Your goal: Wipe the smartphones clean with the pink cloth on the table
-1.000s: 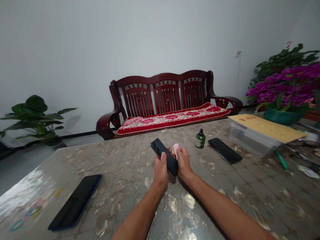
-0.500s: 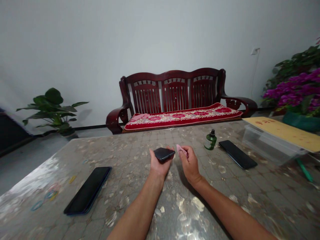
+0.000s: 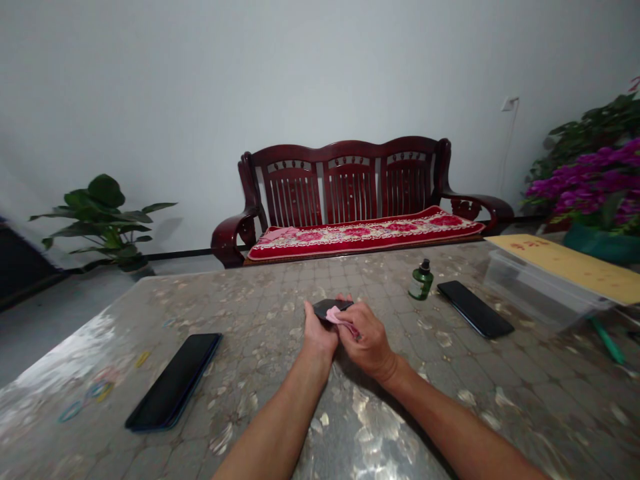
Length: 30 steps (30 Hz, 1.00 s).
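The left hand (image 3: 319, 332) has its grip closed around a dark phone (image 3: 323, 308), thumb along one edge and fingertips past the other; the right hand (image 3: 370, 339) has its grip pinched on a pink cloth (image 3: 334, 315), which touches the phone's near end. The phone is held above the middle of the counter (image 3: 270, 300). The cloth seems to be in use on it, so this looks partway along: cloth and phone are together, the phone is not yet set down, and how much of its surface is done or left cannot be told. Near the right hand stands a green bottle (image 3: 421, 283), its cap on, just beside a second phone (image 3: 475, 309) lying flat. A third phone (image 3: 175, 380) lies well apart, on the left, near some rubber bands (image 3: 71, 411).
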Tool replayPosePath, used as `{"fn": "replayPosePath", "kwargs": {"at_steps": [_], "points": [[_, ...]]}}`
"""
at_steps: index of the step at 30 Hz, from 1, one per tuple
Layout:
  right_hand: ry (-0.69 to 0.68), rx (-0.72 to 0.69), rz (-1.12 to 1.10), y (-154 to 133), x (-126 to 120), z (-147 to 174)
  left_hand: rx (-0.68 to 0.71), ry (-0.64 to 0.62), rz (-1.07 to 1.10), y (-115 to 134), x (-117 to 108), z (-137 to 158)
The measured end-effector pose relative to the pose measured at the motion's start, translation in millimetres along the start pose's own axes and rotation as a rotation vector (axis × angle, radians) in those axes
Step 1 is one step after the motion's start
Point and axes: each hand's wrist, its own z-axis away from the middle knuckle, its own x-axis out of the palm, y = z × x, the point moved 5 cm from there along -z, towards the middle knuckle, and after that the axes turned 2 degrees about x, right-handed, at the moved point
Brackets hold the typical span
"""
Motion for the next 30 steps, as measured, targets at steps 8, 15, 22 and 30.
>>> {"fn": "replayPosePath", "kwargs": {"at_steps": [8, 15, 22, 30], "points": [[0.093, 0.062, 0.13, 12.8, -9.9, -2.7, 0.003, 0.027, 0.059, 1.3, -3.5, -5.6], [0.034, -0.031, 0.062, 4.8, -6.1, -2.4, 0.025, -0.012, 0.047, 2.4, -1.2, -3.8], [0.023, -0.072, 0.064, 2.4, -9.5, -2.0, 0.005, -0.058, 0.02, 1.2, 1.3, 0.0], [0.037, -0.059, 0.079, 7.9, -19.4, -5.9, -0.025, -0.204, -0.009, 12.7, -0.1, -4.3]]}}
